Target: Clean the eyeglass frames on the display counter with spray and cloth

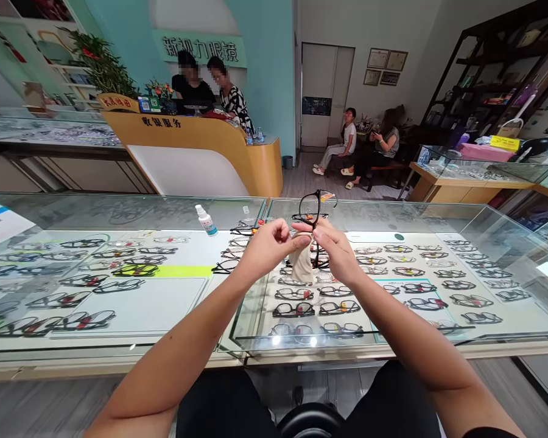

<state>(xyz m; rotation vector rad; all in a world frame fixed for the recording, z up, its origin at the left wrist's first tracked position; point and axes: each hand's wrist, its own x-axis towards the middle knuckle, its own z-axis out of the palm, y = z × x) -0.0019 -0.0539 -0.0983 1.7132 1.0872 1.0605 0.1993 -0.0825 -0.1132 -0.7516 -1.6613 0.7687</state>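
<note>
A pair of black-framed glasses (311,210) stands on end above the glass counter (438,219). My right hand (335,249) grips the frame from below, fingers closed round it. My left hand (267,246) is closed in a pinch on a beige cleaning cloth (301,263), which hangs down between both hands and touches the glasses. Several other black glasses (242,231) lie on the counter top just behind my left hand.
A small white spray bottle (206,219) stands on the counter to the left. Many frames lie in rows under the glass. A yellow reception desk (219,146) with two people stands behind. Two more people sit at the back right.
</note>
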